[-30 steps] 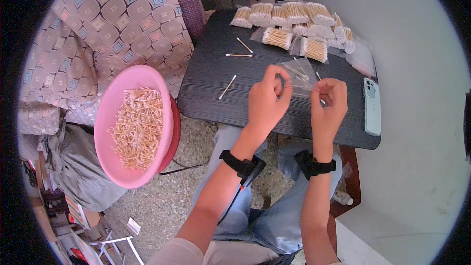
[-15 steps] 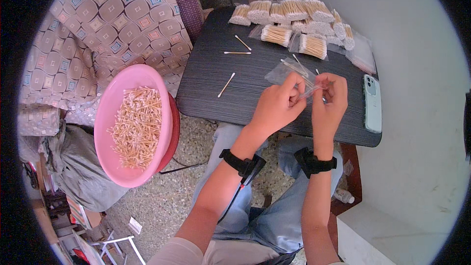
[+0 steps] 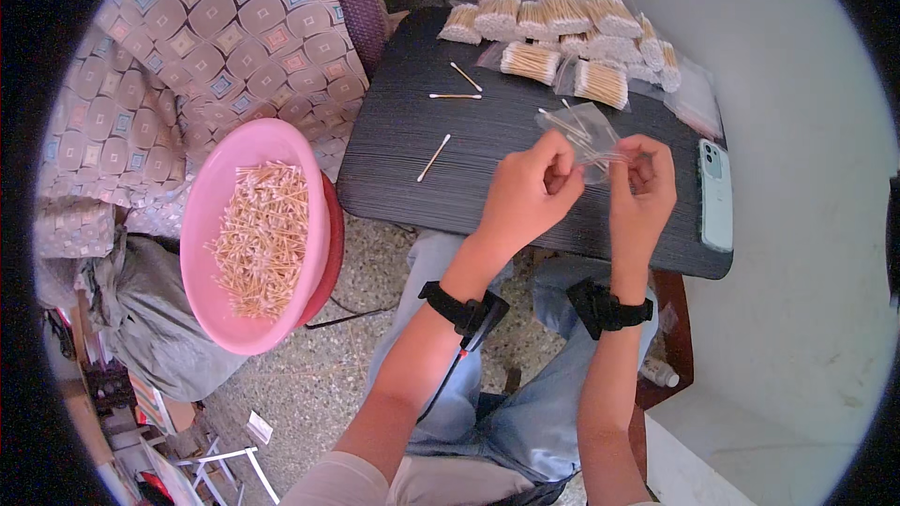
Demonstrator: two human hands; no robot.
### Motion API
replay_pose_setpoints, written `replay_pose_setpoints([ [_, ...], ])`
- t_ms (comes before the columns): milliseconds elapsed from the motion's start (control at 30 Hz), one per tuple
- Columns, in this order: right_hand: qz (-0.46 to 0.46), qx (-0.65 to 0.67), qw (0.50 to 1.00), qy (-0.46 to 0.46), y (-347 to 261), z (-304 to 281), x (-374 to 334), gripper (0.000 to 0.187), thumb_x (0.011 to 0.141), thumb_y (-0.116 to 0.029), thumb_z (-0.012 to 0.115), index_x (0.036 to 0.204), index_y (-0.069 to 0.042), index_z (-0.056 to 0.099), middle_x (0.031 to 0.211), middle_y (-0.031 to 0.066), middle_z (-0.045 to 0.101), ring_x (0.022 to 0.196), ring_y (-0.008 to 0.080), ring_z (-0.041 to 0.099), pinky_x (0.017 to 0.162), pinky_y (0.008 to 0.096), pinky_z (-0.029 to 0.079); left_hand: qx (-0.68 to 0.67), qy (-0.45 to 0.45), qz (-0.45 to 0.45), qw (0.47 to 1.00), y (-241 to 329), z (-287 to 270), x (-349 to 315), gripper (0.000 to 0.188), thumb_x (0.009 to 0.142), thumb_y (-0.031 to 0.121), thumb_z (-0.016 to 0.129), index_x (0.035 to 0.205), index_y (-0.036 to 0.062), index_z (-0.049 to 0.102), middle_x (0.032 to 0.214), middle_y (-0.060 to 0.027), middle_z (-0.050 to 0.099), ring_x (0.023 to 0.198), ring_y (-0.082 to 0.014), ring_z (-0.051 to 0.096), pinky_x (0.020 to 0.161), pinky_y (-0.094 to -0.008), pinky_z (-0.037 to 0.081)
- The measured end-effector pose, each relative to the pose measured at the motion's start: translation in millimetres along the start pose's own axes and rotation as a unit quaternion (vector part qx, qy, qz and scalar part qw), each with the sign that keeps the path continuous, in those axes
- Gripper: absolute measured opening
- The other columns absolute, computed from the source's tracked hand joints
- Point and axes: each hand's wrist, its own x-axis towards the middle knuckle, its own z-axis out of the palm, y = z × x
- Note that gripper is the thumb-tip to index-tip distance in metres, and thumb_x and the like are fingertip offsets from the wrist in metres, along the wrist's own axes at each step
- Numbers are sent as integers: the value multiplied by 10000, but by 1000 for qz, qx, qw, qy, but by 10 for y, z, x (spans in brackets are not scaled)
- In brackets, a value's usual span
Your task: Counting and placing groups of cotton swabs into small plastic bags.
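Over the dark table, my left hand (image 3: pixel 532 186) and my right hand (image 3: pixel 645 186) pinch a small clear plastic bag (image 3: pixel 600 124) by its near edge, one at each side. Several cotton swabs (image 3: pixel 568 127) show at and through the bag; I cannot tell whether they lie inside it or on the table behind. Three more loose swabs lie left of my hands, one of them a slanted cotton swab (image 3: pixel 433 158). Beyond the hands sit filled bags of cotton swabs (image 3: pixel 601 84), heaped toward the far edge.
A pink basin (image 3: pixel 199 262) full of loose swabs stands left of the table (image 3: pixel 384 169) on a red support. A pale phone (image 3: pixel 715 197) lies at the table's right edge, with flat clear bags (image 3: pixel 695 98) farther back. A wall (image 3: pixel 797 225) rises on the right.
The bag has turned and spread out between my hands, its far end swinging right. My right hand has shifted slightly right, away from the left. Both hands keep their pinch.
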Motion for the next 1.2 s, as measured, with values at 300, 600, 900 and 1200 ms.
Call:
replay_pose_setpoints([
  [300,-19,-104,990,-94,-109,135,-58,140,760,38,613,885,-3,565,755,65,565,641,135,548,571,248,442,41,12,-47,998,44,-61,11,231,777,4,595,778,53,370,515,-65,403,445,-146,400,431,-271,310],
  [600,-69,-79,989,-105,-55,147,-39,152,765,35,607,907,-1,566,851,97,580,680,179,583,619,270,471,61,47,-45,996,-64,-72,11,229,790,31,600,840,59,379,518,-84,443,453,-204,471,435,-312,349],
  [900,-77,-333,931,-126,148,-40,-30,516,737,-119,693,1209,-27,503,1161,161,489,1089,341,417,967,431,325,190,105,-132,967,-205,-271,-4,169,787,49,579,846,73,423,546,-99,504,500,-268,536,466,-367,382],
  [1200,-67,-504,846,-162,646,37,-71,484,901,-208,490,1292,53,377,1391,189,351,1288,392,305,1056,468,256,193,107,-160,962,-225,-260,-14,129,790,49,569,834,69,450,596,-106,546,548,-277,560,503,-377,410],
])
